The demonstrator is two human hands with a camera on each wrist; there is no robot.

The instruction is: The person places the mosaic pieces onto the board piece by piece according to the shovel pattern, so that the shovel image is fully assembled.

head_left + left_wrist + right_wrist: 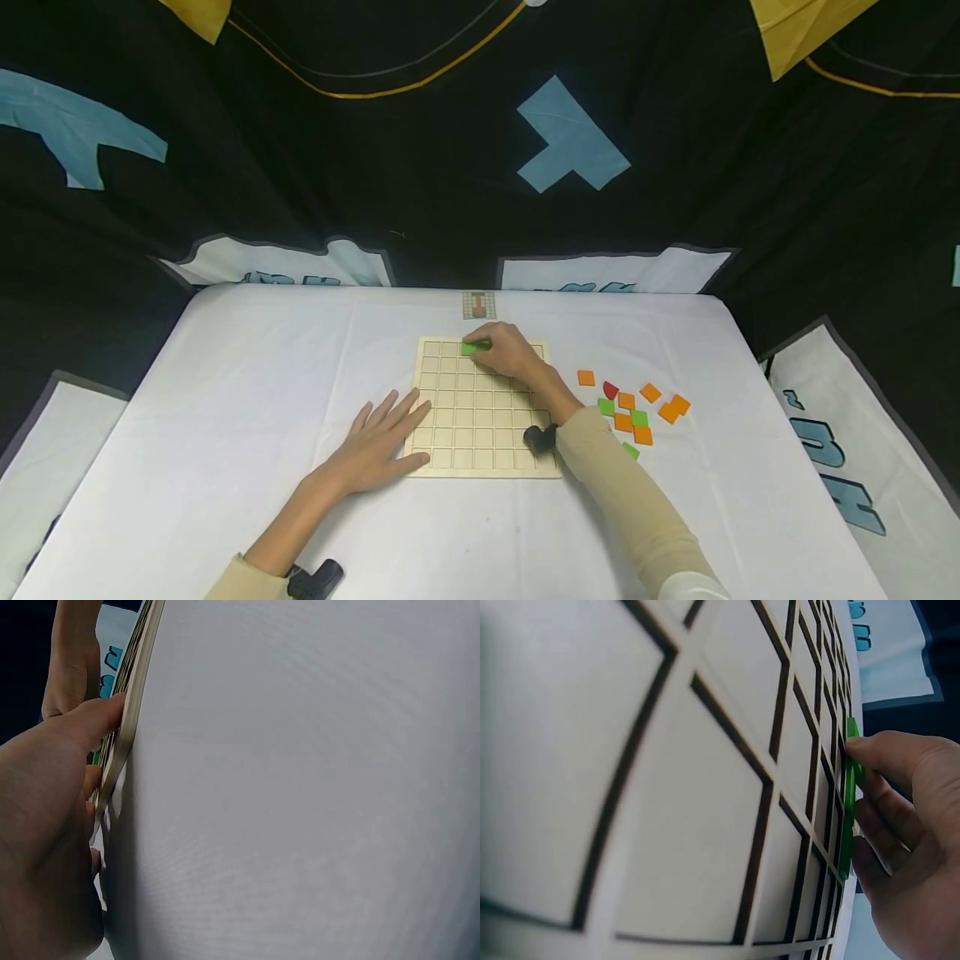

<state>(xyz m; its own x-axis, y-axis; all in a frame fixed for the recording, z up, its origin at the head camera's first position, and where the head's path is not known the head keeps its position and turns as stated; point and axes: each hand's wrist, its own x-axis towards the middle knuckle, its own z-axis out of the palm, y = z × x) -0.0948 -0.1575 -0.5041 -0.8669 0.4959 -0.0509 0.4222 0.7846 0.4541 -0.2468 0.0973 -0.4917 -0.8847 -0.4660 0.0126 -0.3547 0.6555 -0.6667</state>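
Observation:
A pale wooden grid board lies on the table. At its far edge my right hand pinches a green square tile between thumb and fingers, against the top row. Another green piece sits beside it in the right wrist view, partly behind the fingers; the head view shows a green tile by the fingertips. My left hand lies with fingers spread, its fingertips and thumb on the board's near left edge. In the left wrist view the thumb touches the board's rim.
Right of the board lie several loose orange squares, a few green squares and a red rounded piece. A small printed pattern card lies beyond the far edge. White cloth covers the table; a black curtain hangs behind.

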